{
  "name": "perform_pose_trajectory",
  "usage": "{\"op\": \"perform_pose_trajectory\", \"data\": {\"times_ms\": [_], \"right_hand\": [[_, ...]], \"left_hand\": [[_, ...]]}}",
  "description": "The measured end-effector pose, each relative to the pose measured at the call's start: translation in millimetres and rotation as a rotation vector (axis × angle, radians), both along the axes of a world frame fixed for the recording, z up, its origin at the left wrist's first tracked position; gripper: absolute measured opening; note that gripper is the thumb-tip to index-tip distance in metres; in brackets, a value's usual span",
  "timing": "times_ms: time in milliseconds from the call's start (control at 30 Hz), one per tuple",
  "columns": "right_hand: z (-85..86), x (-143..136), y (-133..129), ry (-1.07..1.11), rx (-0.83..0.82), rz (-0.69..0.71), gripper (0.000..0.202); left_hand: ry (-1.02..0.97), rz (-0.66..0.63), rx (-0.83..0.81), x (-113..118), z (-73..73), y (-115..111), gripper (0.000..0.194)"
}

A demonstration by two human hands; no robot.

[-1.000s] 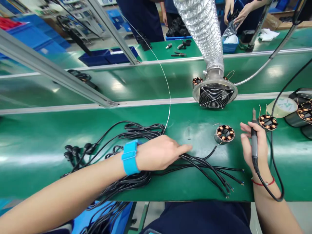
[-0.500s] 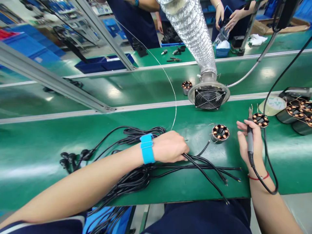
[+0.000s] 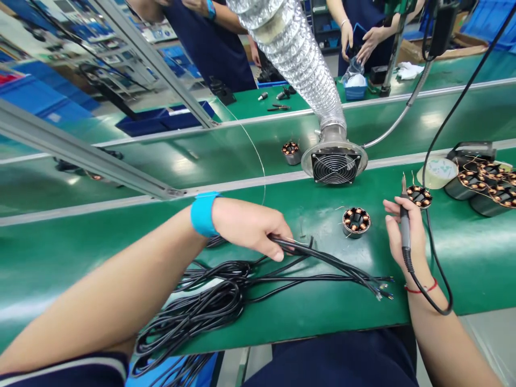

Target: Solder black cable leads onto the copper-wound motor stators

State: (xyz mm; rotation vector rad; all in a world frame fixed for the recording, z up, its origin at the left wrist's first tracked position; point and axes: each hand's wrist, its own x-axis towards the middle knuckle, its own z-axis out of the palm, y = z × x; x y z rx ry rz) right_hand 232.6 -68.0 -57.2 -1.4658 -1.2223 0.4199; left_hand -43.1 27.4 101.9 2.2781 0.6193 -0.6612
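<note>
Black, rubbery cables (image 3: 330, 259) in the left hand (image 3: 252, 231), thumb and fingers clamped round the bundle. Long axis runs from that grip rightward and slightly toward the body, stripped ends lying near the right wrist; coils (image 3: 226, 269) sit left of the grip, on the body side. Relation that matters, I judge: a copper-wound ring (image 3: 356, 228) stands right of the left grip, a little farther from the body, between the hands and nearer the right hand (image 3: 411, 232). That hand holds a soldering iron (image 3: 405, 228), fingers loosely curled about the handle, tip pointing away from the body, apart from the ring. Cables smooth, likely pliable; coloured cores at the ends, too small to count. Ring upright, dark-walled, hollow, fine leads poking out. Second ring (image 3: 419, 198) just beyond the right fingers; contact unclear.
</note>
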Motion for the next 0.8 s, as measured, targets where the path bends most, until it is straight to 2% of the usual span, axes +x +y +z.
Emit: {"op": "perform_pose_trajectory", "data": {"times_ms": [100,133,300,400,533,633,700,733,800], "right_hand": [[-0.9,0.5,0.3,0.007,-0.001,0.002,0.035],[-1.1,0.8,0.4,0.009,0.001,0.0,0.035],[-0.9,1.1,0.1,0.018,0.014,0.01,0.035],[1.5,0.1,-0.8,0.025,0.022,0.005,0.035],[5.9,-1.8,-1.7,0.042,0.017,-0.004,0.035],[6.8,-2.9,-1.9,0.052,0.012,-0.008,0.035],[6.1,-3.1,-2.0,0.056,0.009,-0.01,0.035],[5.6,-2.8,-2.0,0.054,0.007,-0.01,0.036],[5.0,-1.0,-1.5,0.047,0.005,-0.013,0.036]], "left_hand": [[0.121,0.002,-0.304,4.6,7.1,4.3,0.021],[0.133,0.02,-0.329,6.0,7.8,5.3,0.021],[0.211,0.103,-0.17,-3.6,2.9,11.7,0.015],[0.28,0.126,-0.185,-20.8,5.5,17.4,0.013],[0.248,0.21,-0.256,-40.5,29.6,22.3,0.019],[0.152,0.262,-0.257,-40.9,44.1,20.2,0.041],[0.035,0.224,-0.266,-32.5,38.8,14.9,0.051],[-0.036,0.187,-0.277,-26.2,30.5,11.0,0.052],[-0.168,0.101,-0.298,-10.8,4.7,1.4,0.049]]}}
